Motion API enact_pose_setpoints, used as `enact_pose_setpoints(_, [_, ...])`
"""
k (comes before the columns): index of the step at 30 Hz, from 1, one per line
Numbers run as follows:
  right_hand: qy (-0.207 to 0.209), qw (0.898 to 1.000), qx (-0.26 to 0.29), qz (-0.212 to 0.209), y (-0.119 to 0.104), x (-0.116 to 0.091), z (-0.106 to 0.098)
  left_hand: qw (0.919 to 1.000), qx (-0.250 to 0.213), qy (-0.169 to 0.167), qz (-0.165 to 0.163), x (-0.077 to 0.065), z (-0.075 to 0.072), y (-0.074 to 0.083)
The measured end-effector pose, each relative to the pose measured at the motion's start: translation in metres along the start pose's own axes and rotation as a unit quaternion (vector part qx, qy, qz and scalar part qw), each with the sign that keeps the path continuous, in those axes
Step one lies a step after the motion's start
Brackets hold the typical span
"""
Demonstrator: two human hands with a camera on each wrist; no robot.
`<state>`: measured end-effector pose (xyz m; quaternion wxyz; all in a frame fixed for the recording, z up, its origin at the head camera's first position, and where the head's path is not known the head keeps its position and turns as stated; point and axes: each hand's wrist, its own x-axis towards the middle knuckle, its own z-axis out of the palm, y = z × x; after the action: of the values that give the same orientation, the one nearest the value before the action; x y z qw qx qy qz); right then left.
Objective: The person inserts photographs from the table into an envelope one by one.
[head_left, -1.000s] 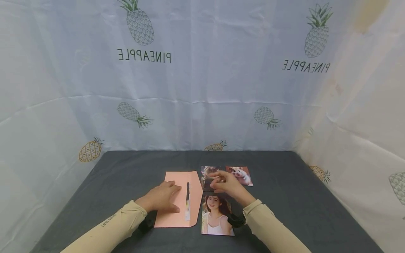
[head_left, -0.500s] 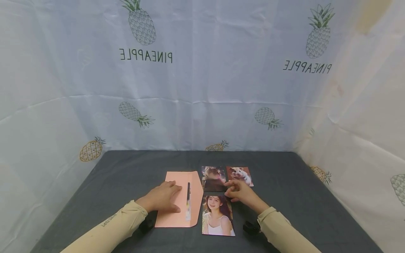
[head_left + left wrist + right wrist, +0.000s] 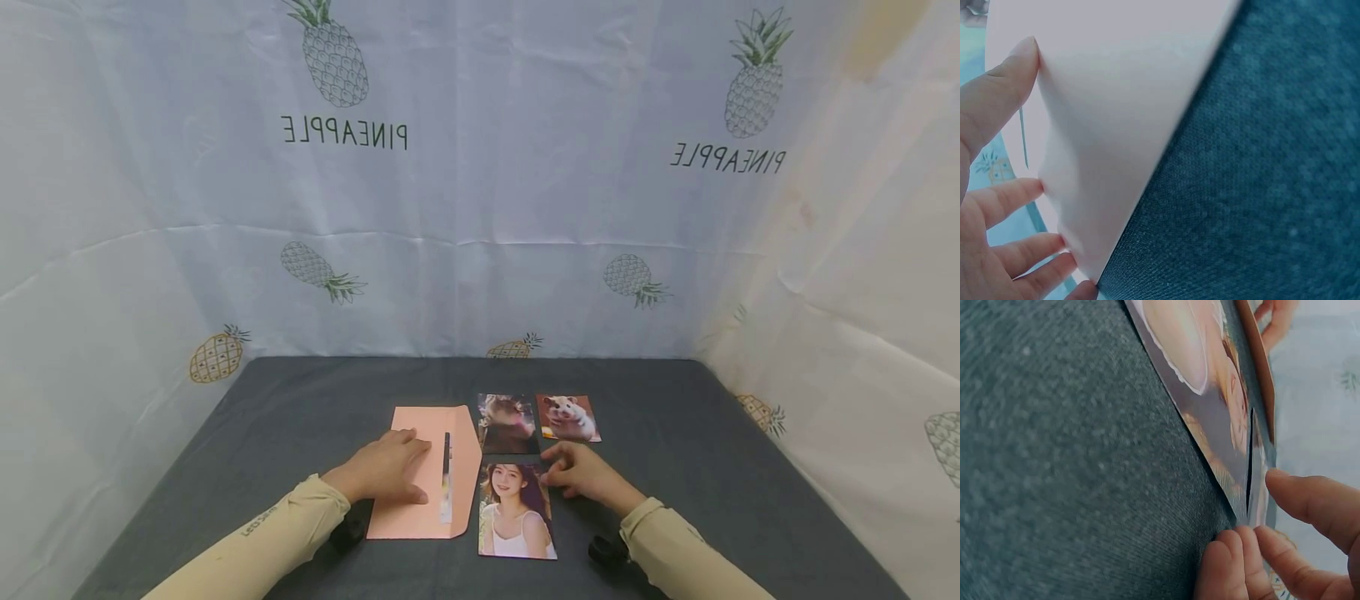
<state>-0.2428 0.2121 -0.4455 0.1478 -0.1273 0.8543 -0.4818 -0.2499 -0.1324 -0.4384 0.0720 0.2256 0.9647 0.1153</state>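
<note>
My left hand (image 3: 382, 468) rests on a pink paper envelope (image 3: 416, 421), fingers spread. Its flap lies open to the right, and a narrow strip of a picture (image 3: 446, 483) shows at the mouth. In the left wrist view, thumb and fingertips touch the pale envelope paper (image 3: 1122, 112). To the envelope's right lies a portrait photo (image 3: 513, 525) of a person in a white top. My right hand (image 3: 585, 475) is at that photo's upper right corner. In the right wrist view, bent fingers touch near the photo's corner (image 3: 1229, 481), with the thumb held apart.
Behind the portrait lies a darker photo (image 3: 510, 427), close to the envelope flap. A hamster photo (image 3: 568, 418) sits to its right. Everything is on a dark grey tablecloth (image 3: 660, 433), enclosed by pale pineapple-print curtains (image 3: 480, 183).
My right hand has drawn back from over the darker photo, moving right and toward me to the portrait's corner. The left hand has stayed on the envelope.
</note>
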Motion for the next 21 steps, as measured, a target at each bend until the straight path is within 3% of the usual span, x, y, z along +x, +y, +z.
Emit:
enact_pose_setpoints(10, [0.025,0.999,-0.023,-0.003,-0.003,-0.002,0.010,1.0000,0.004,-0.002,0.000,0.002,0.002,-0.001])
enact_pose_setpoints(21, [0.111,0.988,-0.102,0.028,-0.006,-0.001,0.024,0.9999,0.008,0.000,0.009,0.002,0.002,-0.002])
